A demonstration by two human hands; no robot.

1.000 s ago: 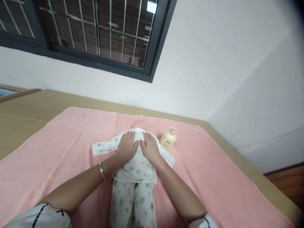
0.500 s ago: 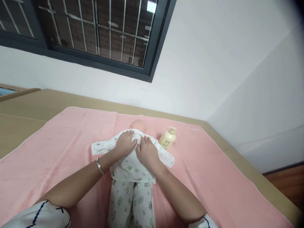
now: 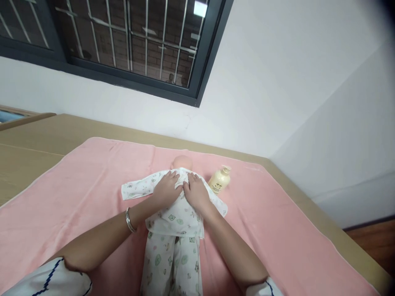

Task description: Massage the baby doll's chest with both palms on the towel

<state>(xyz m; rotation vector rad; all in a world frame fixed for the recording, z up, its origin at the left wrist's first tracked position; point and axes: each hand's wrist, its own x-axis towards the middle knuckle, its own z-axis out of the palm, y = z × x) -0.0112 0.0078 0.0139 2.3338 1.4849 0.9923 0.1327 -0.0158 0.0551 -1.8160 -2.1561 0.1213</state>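
Observation:
A baby doll [image 3: 182,163] with a bald head lies stretched out on a pink cloth; which way its face points I cannot tell. It wears a white printed top [image 3: 173,222] and matching trousers [image 3: 185,263], sleeves spread to both sides. My left hand [image 3: 167,190] rests flat on the upper part of the top, fingers extended toward the neck. Beside it my right hand [image 3: 197,192] lies flat in the same way, the thumbs close together. Neither hand grips anything. A cream pump bottle [image 3: 220,180] is just right of the doll's shoulder.
The pink cloth [image 3: 262,230] covers much of a wooden surface [image 3: 33,160]. Behind it rises a white wall [image 3: 247,82] with a dark-framed barred window [image 3: 129,41]. Brown wood [image 3: 375,242] shows at the right edge.
Both hands stay on the doll's top; the right fingertips have slid slightly toward the neck. The whole view has shifted a little.

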